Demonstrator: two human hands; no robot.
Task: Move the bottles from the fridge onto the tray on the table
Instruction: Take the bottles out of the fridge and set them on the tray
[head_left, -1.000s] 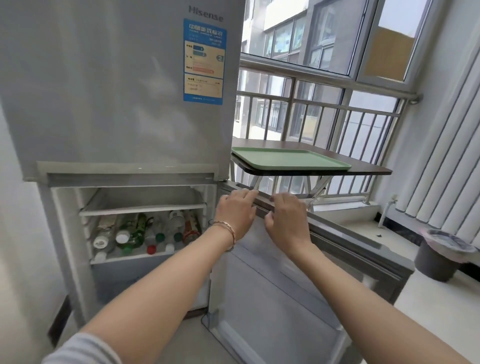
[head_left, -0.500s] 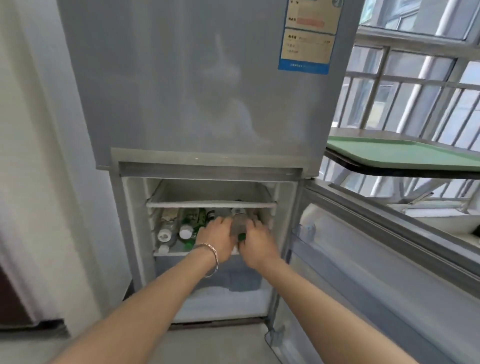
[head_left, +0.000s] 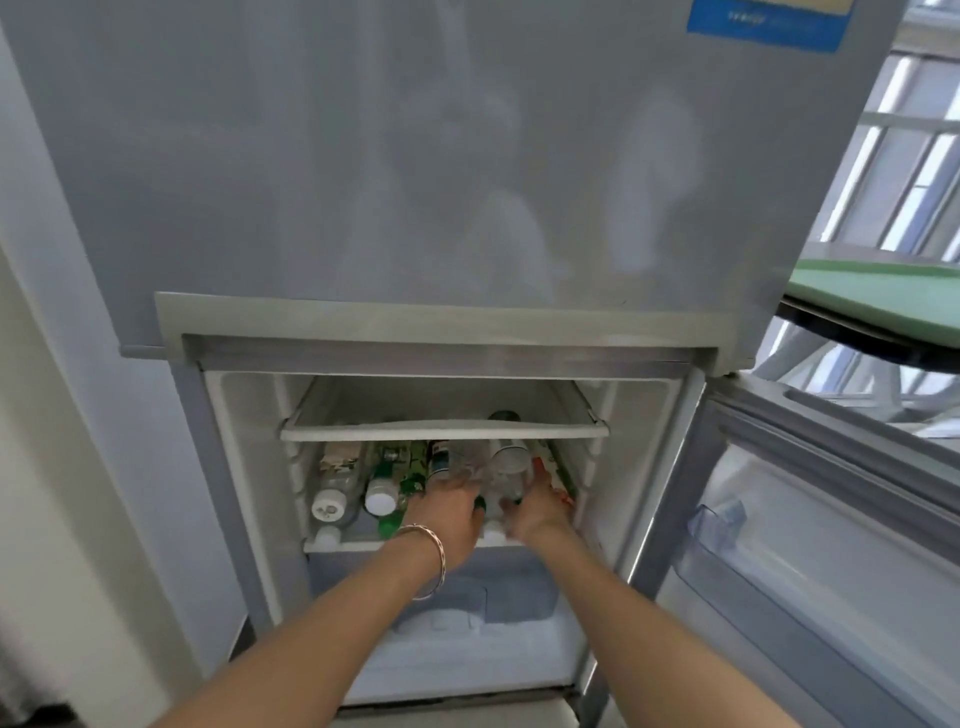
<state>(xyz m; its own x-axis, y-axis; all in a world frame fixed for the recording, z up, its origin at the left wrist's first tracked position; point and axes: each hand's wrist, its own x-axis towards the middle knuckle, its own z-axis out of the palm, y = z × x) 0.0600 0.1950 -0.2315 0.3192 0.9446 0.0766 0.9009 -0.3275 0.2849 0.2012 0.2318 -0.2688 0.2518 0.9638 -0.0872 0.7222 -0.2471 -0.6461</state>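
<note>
Head view showed both hands inside the fridge (head_left: 467, 156): the left hand (head_left: 448, 512) grasped a clear bottle (head_left: 470, 465), the right hand (head_left: 537, 512) grasped another bottle (head_left: 510, 460); the tray (head_left: 878, 296) sat right of the fridge.

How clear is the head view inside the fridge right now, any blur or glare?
Head view: soft motion blur throughout; bottles on the shelf are smeared, labels unreadable; both hands, left hand and right hand, blurred among them; bright window washes out the right; wide-angle bending at edges.
</note>
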